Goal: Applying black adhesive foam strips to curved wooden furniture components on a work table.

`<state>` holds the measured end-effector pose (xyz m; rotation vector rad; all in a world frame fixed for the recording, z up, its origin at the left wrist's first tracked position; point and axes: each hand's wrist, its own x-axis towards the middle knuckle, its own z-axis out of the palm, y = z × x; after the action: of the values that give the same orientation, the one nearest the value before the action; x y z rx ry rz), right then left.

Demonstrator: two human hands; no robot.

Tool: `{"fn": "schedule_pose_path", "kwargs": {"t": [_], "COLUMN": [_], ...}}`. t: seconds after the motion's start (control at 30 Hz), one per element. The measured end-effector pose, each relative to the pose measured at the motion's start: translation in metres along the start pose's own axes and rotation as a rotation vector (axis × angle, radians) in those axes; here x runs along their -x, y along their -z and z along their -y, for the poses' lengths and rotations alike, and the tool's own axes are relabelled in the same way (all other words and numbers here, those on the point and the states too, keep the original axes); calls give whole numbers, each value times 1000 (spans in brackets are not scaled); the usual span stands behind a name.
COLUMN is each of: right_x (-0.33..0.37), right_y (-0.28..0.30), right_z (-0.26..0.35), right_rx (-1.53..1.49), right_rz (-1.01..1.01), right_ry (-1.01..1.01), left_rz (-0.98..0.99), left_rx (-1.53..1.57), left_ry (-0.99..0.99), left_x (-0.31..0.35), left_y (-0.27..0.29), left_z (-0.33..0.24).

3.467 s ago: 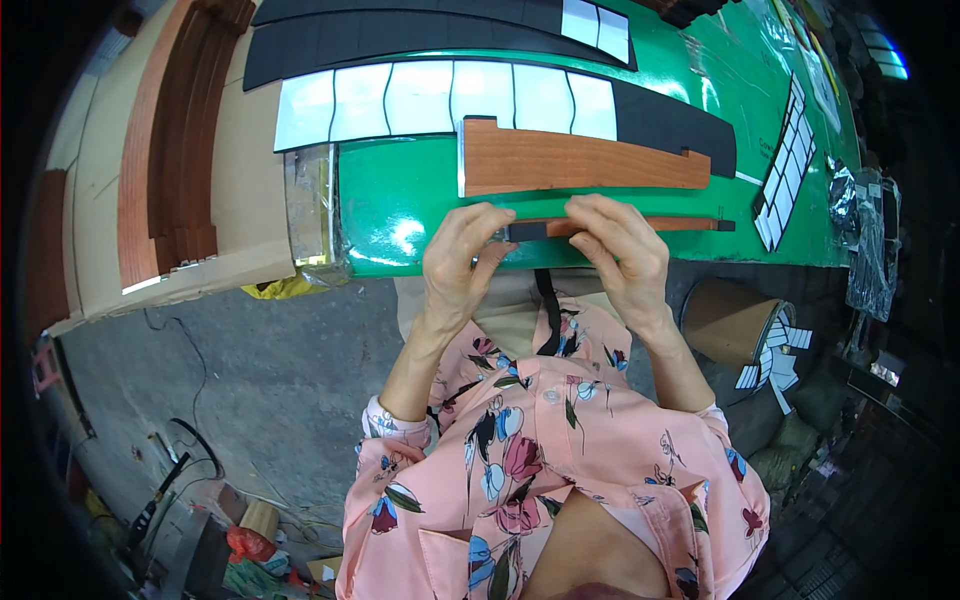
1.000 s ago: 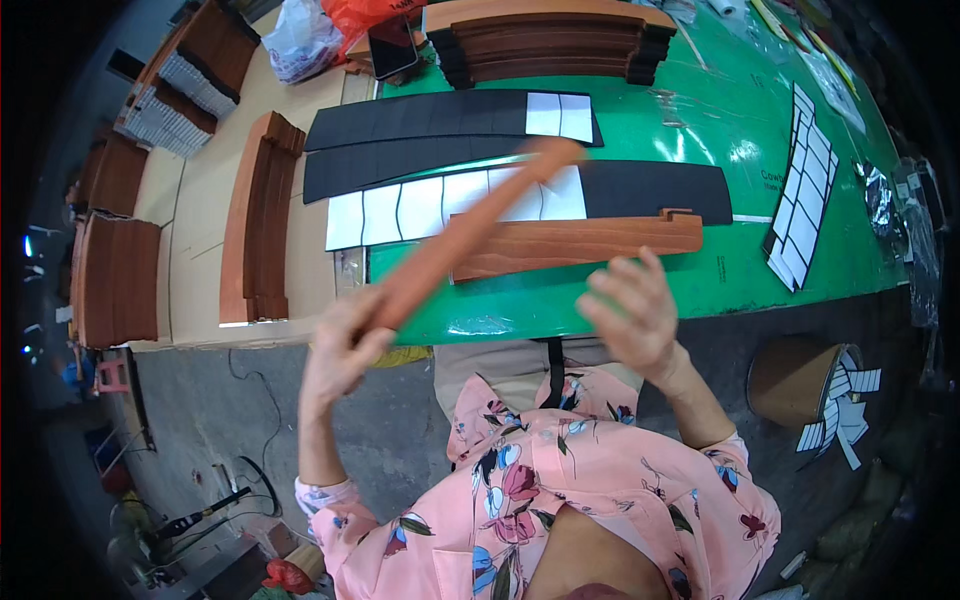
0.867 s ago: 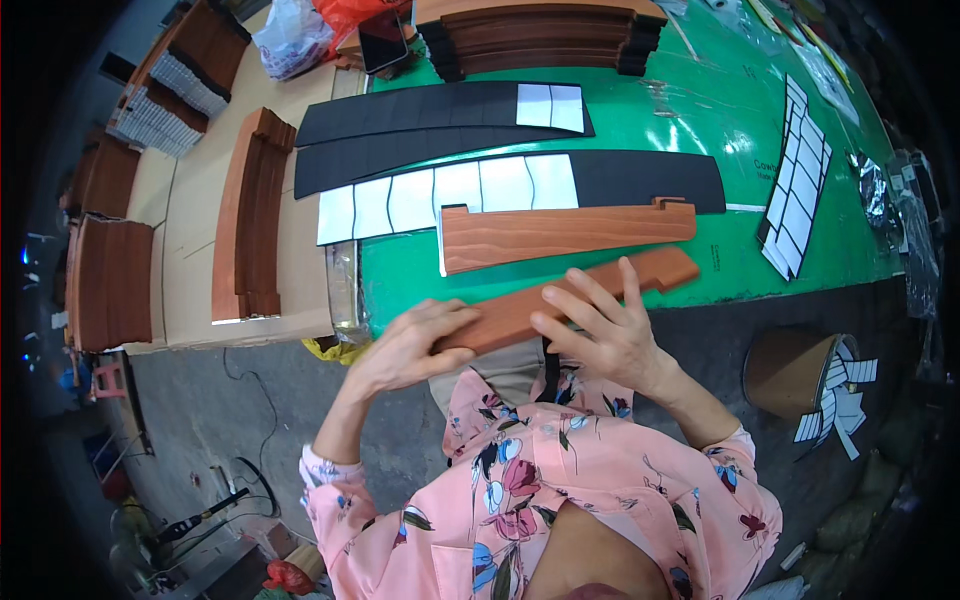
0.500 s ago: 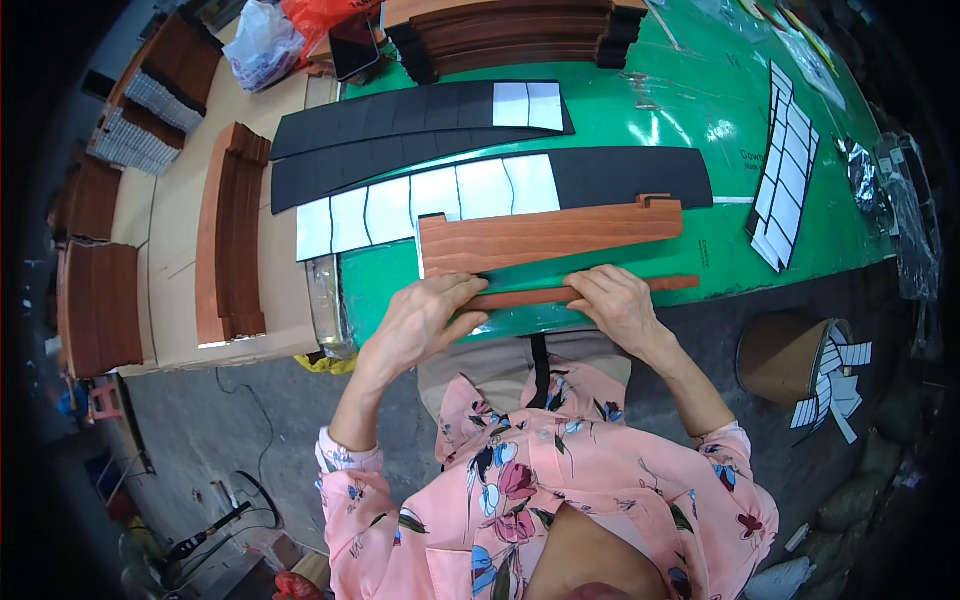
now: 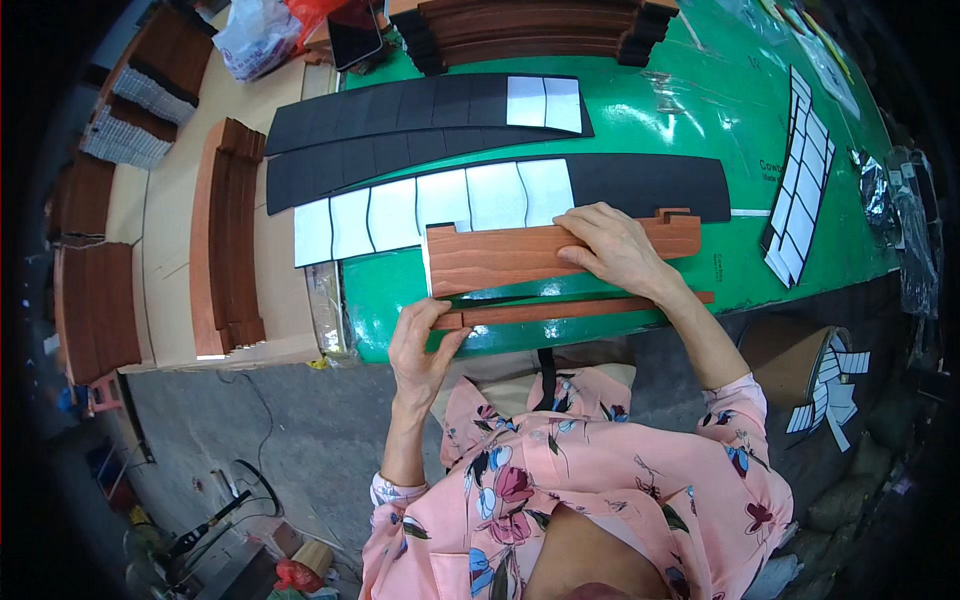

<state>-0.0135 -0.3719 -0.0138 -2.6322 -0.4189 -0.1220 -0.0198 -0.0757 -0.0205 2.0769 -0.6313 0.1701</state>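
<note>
My left hand point(image 5: 418, 348) is closed around the left end of a narrow reddish-brown wooden strip point(image 5: 580, 312), which lies along the table's near edge. Just beyond it lies a wider wood-grain board point(image 5: 500, 262) with small raised blocks at both ends and a white left edge. My right hand point(image 5: 618, 250) grips this board right of its middle, thumb on its face and fingers over its far edge. The board partly covers a black strip point(image 5: 650, 185) faced on its left with white panels point(image 5: 440, 203).
A green-topped table point(image 5: 650, 110) carries more black strips point(image 5: 400, 110), a stack of brown mouldings point(image 5: 530, 30) and a white-panelled strip point(image 5: 800, 180). Brown mouldings point(image 5: 225, 240) stand on cardboard at left. A bin point(image 5: 790, 360) with white offcuts stands on the floor at right.
My right hand has left the narrow strip and moved up onto the wider board. My left hand has slid to the strip's left end. The view has shifted slightly.
</note>
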Motion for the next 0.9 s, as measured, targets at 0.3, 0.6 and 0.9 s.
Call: {"fn": "schedule_pose_path", "kwargs": {"t": [0.3, 0.6, 0.9], "right_x": [-17, -148, -187], "right_y": [5, 0, -13], "right_z": [-1, -69, -69], "right_rx": [-161, 149, 166], "right_rz": [62, -150, 129], "right_ry": [-38, 104, 276], "left_rz": [-69, -46, -76], "left_rx": [45, 48, -84], "left_ry": [3, -123, -103], "left_x": [9, -4, -85], "left_y": [-5, -9, 43], "left_z": [18, 18, 27]}}
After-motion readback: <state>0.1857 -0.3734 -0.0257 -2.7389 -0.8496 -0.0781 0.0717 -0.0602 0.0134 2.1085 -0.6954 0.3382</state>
